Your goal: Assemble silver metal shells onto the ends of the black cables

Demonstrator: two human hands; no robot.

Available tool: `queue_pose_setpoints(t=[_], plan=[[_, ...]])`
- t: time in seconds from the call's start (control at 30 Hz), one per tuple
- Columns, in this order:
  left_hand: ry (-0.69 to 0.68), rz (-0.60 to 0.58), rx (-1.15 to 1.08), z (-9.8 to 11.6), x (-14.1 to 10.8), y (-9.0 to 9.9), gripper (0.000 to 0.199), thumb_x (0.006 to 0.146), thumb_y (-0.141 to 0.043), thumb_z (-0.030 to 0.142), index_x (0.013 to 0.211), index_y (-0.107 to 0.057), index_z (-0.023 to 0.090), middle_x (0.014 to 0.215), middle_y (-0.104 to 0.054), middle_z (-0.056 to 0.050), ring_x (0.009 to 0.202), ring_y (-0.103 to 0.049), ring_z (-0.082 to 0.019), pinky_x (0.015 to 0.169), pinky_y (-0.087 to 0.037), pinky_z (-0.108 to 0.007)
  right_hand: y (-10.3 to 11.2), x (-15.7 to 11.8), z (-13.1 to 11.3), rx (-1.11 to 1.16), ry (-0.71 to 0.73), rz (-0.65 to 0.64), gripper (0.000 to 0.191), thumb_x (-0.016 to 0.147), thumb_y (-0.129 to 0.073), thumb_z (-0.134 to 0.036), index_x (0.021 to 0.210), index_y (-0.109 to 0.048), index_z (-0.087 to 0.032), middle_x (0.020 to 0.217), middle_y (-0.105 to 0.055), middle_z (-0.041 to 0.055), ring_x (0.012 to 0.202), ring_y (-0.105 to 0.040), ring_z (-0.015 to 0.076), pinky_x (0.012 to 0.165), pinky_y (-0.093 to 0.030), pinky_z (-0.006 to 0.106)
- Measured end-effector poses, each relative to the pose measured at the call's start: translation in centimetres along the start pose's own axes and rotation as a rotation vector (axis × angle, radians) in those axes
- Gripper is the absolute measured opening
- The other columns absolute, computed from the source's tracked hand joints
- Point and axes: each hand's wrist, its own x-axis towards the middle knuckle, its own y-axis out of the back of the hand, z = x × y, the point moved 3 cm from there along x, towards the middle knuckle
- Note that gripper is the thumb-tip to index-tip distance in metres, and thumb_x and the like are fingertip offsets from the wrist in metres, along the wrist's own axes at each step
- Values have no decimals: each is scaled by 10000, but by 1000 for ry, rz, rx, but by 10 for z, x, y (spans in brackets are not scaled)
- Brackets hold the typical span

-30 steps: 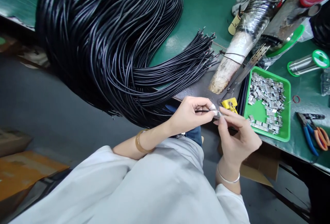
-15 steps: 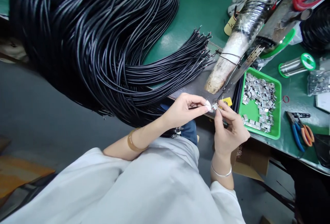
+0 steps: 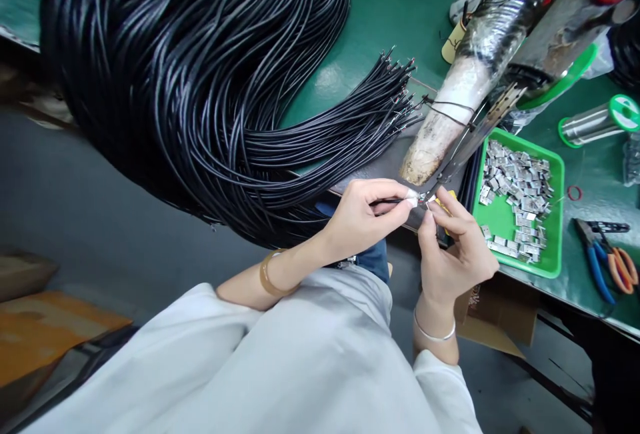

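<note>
My left hand (image 3: 367,214), with white wrapping on its fingertips, pinches the end of a black cable (image 3: 384,202). Just right of it, my right hand (image 3: 457,244) has thumb and fingertips close together at the cable's tip, around something thin and too small to name. Both hands are near the bench edge, below the tip of a soldering tool (image 3: 443,177). A big bundle of black cables (image 3: 200,87) lies to the left, its stripped ends fanned out above my hands. A green tray (image 3: 559,221) of small metal connectors (image 3: 530,184) stands to the right.
A white and foil-wrapped duct (image 3: 450,107) slants down toward my hands. Further right are a solder spool (image 3: 595,122), a red ring (image 3: 575,193), blue-handled pliers (image 3: 595,264) and an orange-handled tool (image 3: 623,267). A cardboard box (image 3: 505,314) is under the bench.
The view has shifted, so the bench items appear further right. My right fingertips have parted slightly from my left ones, and more of the black cable shows in my left hand.
</note>
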Motion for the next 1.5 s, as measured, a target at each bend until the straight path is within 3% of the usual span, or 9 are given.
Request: queue_pose_setpoints(t=[0.37, 0.63, 0.7, 0.8, 0.93, 1.03, 1.13, 1.23, 1.5], plan=[[2, -38, -79, -2, 0, -1, 117, 811, -652, 124, 798, -768, 116, 680, -677, -1, 550, -523, -54, 506, -423, -142, 5, -6, 0, -8, 37, -77, 200, 810, -724, -49, 918, -651, -202, 1185, -772, 74, 916, -794, 196, 819, -676, 318], [155, -154, -137, -7, -5, -3, 159, 833, -661, 212, 739, -714, 94, 598, -582, 5, 547, -488, -70, 523, -408, -180, 12, -8, -1, -49, 27, -48, 135, 869, -704, -121, 948, -649, -216, 1054, -799, 37, 926, -793, 204, 782, -671, 317], [103, -178, -95, -4, -7, -2, 162, 848, -659, 206, 740, -710, 96, 629, -600, -2, 567, -500, -73, 542, -420, -183, 16, -8, 2, -41, -11, -23, 97, 896, -682, -148, 955, -632, -207, 1043, -794, 46, 886, -793, 201, 754, -664, 320], [-107, -175, 97, 4, -12, 0, 124, 870, -637, 148, 803, -733, 107, 664, -610, -1, 576, -475, -70, 542, -389, -189, 22, -8, 8, -68, -123, 17, 71, 940, -649, -232, 959, -590, -197, 928, -771, 29, 681, -754, 147, 636, -618, 266], [-352, -178, 279, 11, -19, 0, 177, 916, -580, 127, 834, -737, 115, 663, -600, -7, 620, -484, -92, 599, -401, -221, 20, -7, 15, -48, -283, -120, 148, 958, -636, -344, 956, -563, -214, 713, -640, -51, 549, -665, 102, 517, -528, 200], [-169, -223, 115, 5, -17, 0, 160, 910, -606, 173, 836, -735, 111, 702, -656, -27, 618, -524, -94, 590, -425, -216, 17, -6, 17, 65, -278, -225, 111, 977, -607, -326, 967, -555, -228, 722, -621, -59, 552, -655, 93, 528, -529, 196], [105, -272, -199, -4, -14, 0, 159, 875, -670, 236, 866, -747, 98, 756, -722, -55, 642, -595, -107, 606, -478, -212, 18, -4, 14, -85, -24, -216, 64, 962, -632, -269, 937, -592, -225, 786, -657, -33, 652, -679, 97, 635, -556, 210], [206, -264, -319, -8, -14, -1, 142, 820, -735, 228, 850, -761, 92, 741, -722, -43, 648, -591, -100, 633, -488, -208, 19, -6, 10, -238, 220, -167, 51, 920, -690, -206, 933, -646, -227, 802, -705, -25, 680, -691, 99, 671, -557, 211], [182, -123, -275, -6, -7, -3, 126, 803, -711, 206, 742, -716, 95, 580, -516, 42, 552, -399, -49, 518, -324, -185, 23, -11, 7, 126, -71, 187, 202, 944, -634, -183, 1144, -637, -210, 721, -689, -52, 509, -667, 106, 454, -540, 219]])
